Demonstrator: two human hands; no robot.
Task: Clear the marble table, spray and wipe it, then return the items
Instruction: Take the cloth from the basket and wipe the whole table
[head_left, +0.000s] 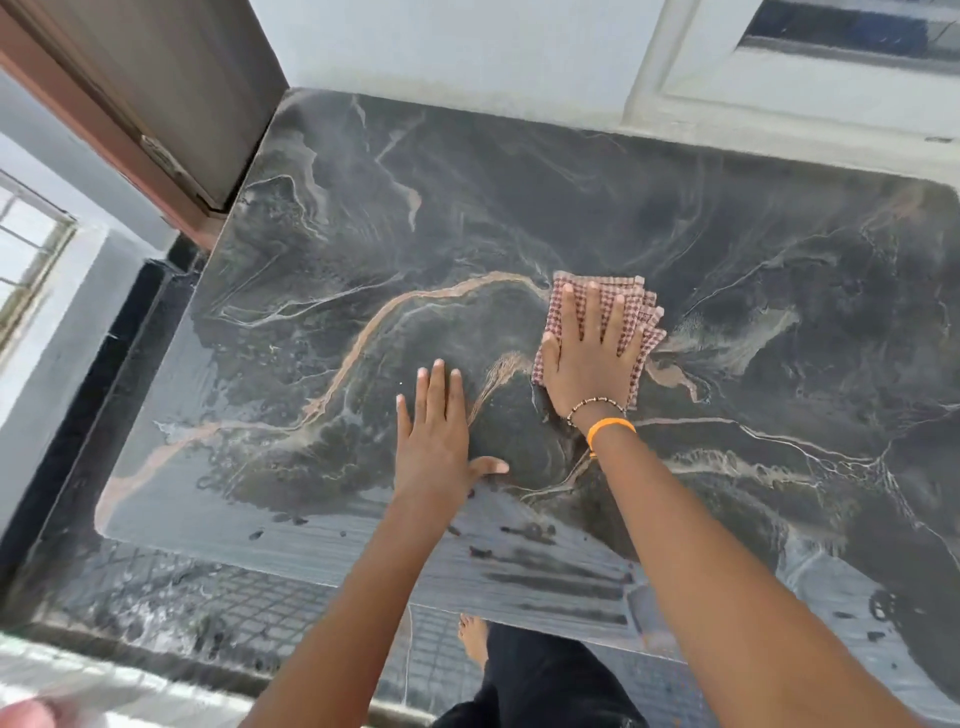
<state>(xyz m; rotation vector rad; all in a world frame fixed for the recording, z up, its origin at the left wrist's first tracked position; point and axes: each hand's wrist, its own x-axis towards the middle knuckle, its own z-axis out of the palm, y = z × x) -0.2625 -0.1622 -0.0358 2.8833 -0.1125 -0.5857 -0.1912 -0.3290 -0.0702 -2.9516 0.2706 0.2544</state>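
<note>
The dark marble table (363, 249) with tan and white veins fills the view, and nothing stands on it. My right hand (589, 358) lies flat, fingers spread, pressing a folded red-and-white checked cloth (641, 317) onto the middle of the top. To the left of the cloth, my left hand (436, 441) rests palm down on the bare marble and holds nothing. The near part of the top looks glossy and wet, with streaks.
A white wall (467, 47) and a window frame (810, 62) run along the table's far edge. A brown wooden door frame (130, 119) stands at the far left corner. Below the near edge are grey floor tiles (260, 613) and my bare foot (474, 639).
</note>
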